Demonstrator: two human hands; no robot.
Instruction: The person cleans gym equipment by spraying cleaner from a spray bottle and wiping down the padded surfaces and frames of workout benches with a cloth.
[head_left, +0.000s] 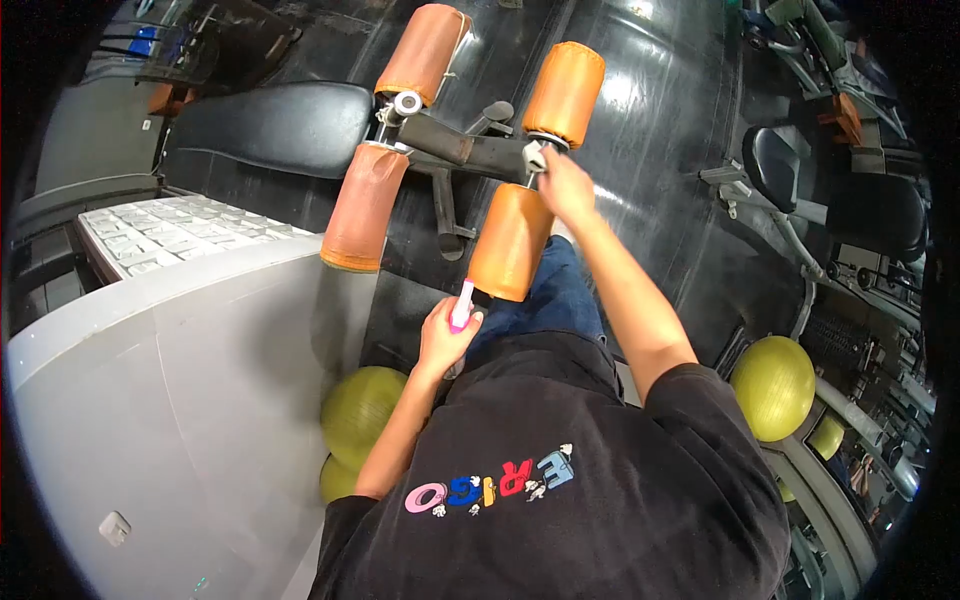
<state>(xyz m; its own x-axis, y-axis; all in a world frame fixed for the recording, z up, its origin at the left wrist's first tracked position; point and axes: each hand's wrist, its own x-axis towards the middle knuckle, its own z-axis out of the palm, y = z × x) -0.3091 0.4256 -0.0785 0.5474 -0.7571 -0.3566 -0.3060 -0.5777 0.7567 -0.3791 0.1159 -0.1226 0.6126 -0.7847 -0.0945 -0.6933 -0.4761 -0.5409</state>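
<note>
White wad (pixel 534 157): at the right end of the beam (pixel 480 157). My right hand (pixel 566 190) is there, fingers closed on the wad. Pink-and-white bottle (pixel 462 308): on my side of the beam, upright-ish, in my left hand (pixel 445 337), fingers wrapped round it. Its white end is at the edge of the near orange roller (pixel 508 245); contact, cannot tell. Far orange roller (pixel 565 95): beyond the beam's right end. Two red rollers (pixel 363 212): one on each side of the beam's left end. Black pad (pixel 270 128): left of the beam. Green ball (pixel 365 408): nearer me than the beam, beside my left forearm.
</note>
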